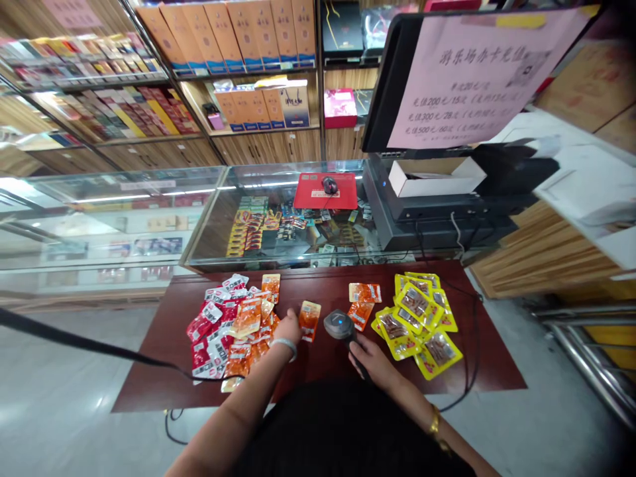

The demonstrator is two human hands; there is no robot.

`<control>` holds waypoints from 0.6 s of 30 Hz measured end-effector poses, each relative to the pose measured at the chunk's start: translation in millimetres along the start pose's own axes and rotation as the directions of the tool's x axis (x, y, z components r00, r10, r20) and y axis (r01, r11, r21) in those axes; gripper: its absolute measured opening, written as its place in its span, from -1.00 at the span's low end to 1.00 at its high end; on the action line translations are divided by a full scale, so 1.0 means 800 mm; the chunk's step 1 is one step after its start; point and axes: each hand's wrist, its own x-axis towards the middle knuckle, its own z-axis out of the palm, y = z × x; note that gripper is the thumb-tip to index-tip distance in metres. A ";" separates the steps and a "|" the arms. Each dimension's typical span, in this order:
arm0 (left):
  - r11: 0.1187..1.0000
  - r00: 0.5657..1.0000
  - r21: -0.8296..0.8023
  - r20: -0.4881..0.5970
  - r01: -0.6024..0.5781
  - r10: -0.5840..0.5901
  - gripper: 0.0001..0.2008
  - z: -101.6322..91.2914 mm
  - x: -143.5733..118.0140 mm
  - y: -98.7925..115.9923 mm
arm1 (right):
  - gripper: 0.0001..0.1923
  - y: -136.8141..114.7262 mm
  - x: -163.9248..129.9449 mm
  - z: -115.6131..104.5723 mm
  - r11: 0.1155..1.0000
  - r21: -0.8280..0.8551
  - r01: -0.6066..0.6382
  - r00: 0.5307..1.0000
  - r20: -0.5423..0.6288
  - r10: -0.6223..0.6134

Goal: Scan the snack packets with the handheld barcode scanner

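My right hand [373, 361] is wrapped round the handle of a barcode scanner [339, 324], whose head with a small blue light points left. With closed fingers, my left hand [288, 328] holds an orange snack packet [311, 319] by its left edge, in front of the scanner. To the left of that hand lies a heap of orange packets [247, 318], overlapping a pile of red and white packets [211, 334]. Two more orange packets [365, 293] lie beyond the scanner. At the right is a pile of yellow snack packets [417, 301].
The dark red table [163, 351] adjoins a glass display counter [209, 232] bearing a red mouse pad [304, 192] and a mouse [330, 185]. A monitor with a pink notice [462, 79] stands at right above a white box [437, 185]. A black cable [470, 371] hangs at the right.
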 end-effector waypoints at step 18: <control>0.778 0.974 -0.628 0.157 -0.031 0.165 -0.82 0.047 -0.004 0.015 | -0.45 -0.004 0.011 0.014 0.997 -0.003 0.082 0.993 0.087 -0.081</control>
